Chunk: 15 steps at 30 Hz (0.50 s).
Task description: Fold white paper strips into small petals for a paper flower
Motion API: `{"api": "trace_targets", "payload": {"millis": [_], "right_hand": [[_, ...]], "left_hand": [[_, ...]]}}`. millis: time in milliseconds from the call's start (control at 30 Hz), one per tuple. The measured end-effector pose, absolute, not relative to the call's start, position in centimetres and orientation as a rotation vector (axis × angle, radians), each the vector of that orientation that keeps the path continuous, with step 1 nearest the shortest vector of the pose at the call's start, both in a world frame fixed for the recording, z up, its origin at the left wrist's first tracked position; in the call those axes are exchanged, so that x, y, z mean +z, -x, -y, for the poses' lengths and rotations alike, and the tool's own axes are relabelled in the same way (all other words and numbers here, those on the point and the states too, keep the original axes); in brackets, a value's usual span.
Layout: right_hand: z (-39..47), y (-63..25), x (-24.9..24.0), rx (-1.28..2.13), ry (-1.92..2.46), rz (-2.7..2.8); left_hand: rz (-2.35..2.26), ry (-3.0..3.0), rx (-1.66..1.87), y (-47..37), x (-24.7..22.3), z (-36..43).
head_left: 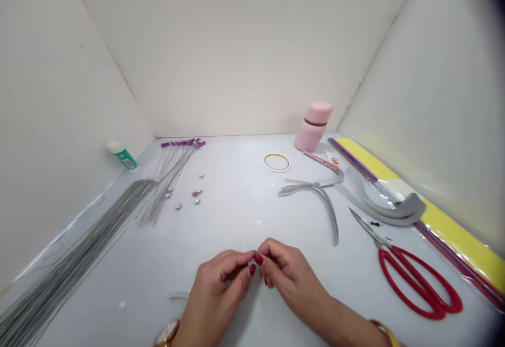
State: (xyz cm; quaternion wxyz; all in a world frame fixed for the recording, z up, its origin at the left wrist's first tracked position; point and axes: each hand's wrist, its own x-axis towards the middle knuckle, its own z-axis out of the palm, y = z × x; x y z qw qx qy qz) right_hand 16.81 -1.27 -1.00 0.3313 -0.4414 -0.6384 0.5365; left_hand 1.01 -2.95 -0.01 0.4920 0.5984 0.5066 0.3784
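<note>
Watch [168, 332], bracelet [384, 330] cut off | left hand [216, 290], right hand [290, 276] | grips pinched on tiny piece [253, 262], mostly hidden

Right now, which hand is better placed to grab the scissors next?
Probably the right hand: the scissors lie on its side, handles nearer than to the left hand. Both hands' fingertips meet at a small piece, so the right looks busy too.
</note>
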Motion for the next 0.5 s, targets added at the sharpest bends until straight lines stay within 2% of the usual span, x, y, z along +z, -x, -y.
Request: {"api": "trace_targets", "payload": {"millis": [67, 200, 500], "right_hand": [[1.26, -16.78, -0.9, 1.315, 1.188, 1.749], [1.36, -16.68, -0.73, 1.261, 1.214, 1.813], [1.27, -16.62, -1.04, 1.52, 1.13, 1.64]], "left_hand": [[-1.292, -1.533, 0.893, -0.88, 0.06, 2.99], [-1.319, -1.257, 0.808, -0.99, 0.09, 2.76], [-1.137, -0.831, 0.804, -1.25, 0.22, 2.04]]}}
